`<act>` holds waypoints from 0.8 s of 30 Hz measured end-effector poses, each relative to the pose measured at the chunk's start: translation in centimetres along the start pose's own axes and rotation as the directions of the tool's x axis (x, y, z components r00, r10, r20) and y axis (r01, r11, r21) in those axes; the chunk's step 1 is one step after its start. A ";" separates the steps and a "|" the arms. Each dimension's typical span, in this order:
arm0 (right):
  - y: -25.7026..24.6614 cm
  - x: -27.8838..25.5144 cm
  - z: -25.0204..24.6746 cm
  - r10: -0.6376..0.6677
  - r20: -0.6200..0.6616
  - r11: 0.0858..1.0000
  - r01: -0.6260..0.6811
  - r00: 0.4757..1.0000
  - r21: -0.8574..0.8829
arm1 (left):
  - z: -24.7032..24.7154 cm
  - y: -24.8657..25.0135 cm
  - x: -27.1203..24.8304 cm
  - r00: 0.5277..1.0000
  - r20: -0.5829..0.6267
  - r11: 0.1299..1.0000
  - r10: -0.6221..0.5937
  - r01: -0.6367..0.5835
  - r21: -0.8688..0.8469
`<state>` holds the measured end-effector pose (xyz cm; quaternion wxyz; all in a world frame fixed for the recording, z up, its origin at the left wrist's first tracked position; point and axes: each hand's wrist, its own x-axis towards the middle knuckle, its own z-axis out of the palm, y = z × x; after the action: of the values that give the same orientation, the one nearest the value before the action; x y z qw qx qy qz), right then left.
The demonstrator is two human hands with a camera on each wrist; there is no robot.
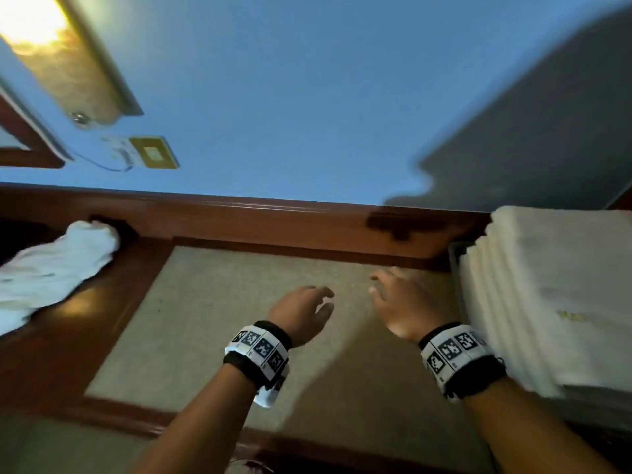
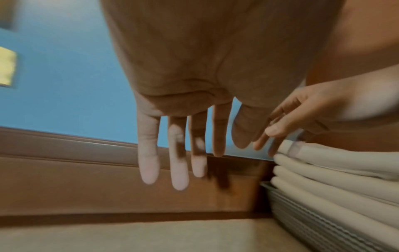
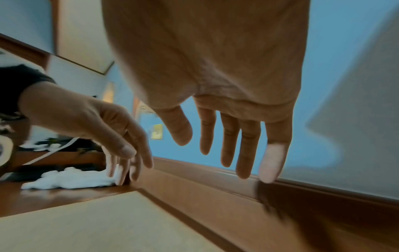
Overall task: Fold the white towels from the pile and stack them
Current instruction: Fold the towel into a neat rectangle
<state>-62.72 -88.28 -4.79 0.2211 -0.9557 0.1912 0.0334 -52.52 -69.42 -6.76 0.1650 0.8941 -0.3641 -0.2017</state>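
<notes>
Left hand (image 1: 301,313) and right hand (image 1: 403,302) both empty, fingers loose, over table (image 1: 222,319). Folded stack (image 1: 547,295) just right of right hand. Loose towel (image 1: 51,268) far left. Advice: reach left, take towel by corners, spread flat.

Looks like a hotel room or bedroom: blue wall (image 1: 307,97) w/ a lit wall lamp (image 1: 51,39), brass switch plate (image 1: 154,153), polished wood desk (image 1: 61,336) w/ beige inlay top, trim rail at the back. Stack of folded white towels (image 1: 554,295) on the right, crumpled towel pile (image 1: 51,268) on the left.
</notes>
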 end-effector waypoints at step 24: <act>-60.9 23.1 33.4 -0.472 0.487 0.790 0.597 0.735 -0.136 | -18.6 -62.9 -19.3 0.760 -0.164 0.777 -0.629 0.618 -0.118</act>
<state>-17.53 -31.32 -13.27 0.1183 -0.9595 -0.1547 0.2036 -19.47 -10.04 -13.87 0.1485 0.9744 -0.0222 -0.1671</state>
